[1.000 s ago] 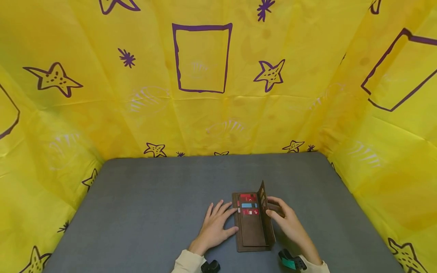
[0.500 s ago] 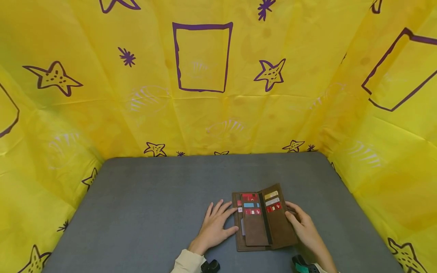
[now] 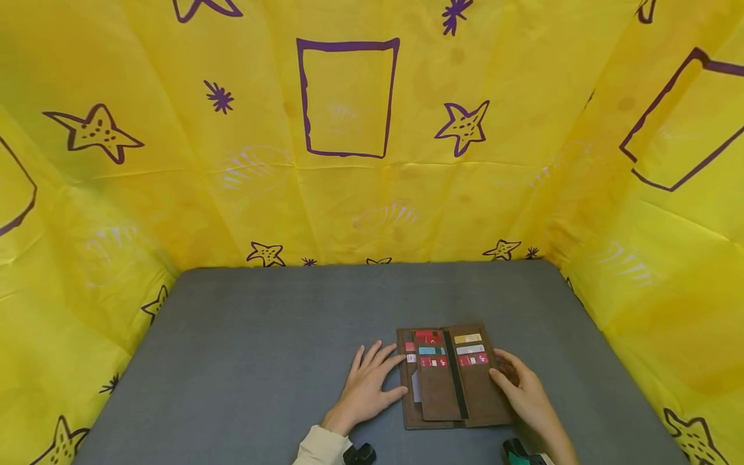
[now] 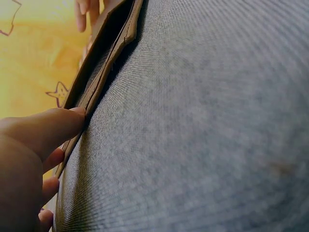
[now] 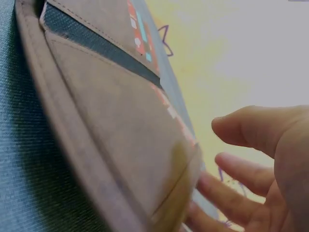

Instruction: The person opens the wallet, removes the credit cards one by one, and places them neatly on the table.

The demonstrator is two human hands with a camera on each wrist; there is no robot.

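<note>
A brown bifold wallet (image 3: 440,395) lies opened out on the grey table, with several cards in its slots on both halves. Its inner flap (image 5: 120,116) and stitched edge show close up in the right wrist view. My left hand (image 3: 365,389) rests at the wallet's left edge, fingers spread, its thumb (image 4: 58,126) touching the edge. Beside the right edge is my right hand (image 3: 526,394); its thumb (image 5: 246,126) stands apart from the leather and some fingertips lie against or behind the edge. How far those fingers reach under the wallet is hidden.
The grey tabletop (image 3: 261,349) stretches out to the left and behind the wallet. A yellow cloth (image 3: 343,213) with purple starfish drawings encloses the table at the back and both sides. Dark devices (image 3: 359,454) are worn on both wrists.
The wallet's right half, upright a second ago, has swung down to the right and lies nearly flat. My right hand moved right and down with it; my left hand stayed put.
</note>
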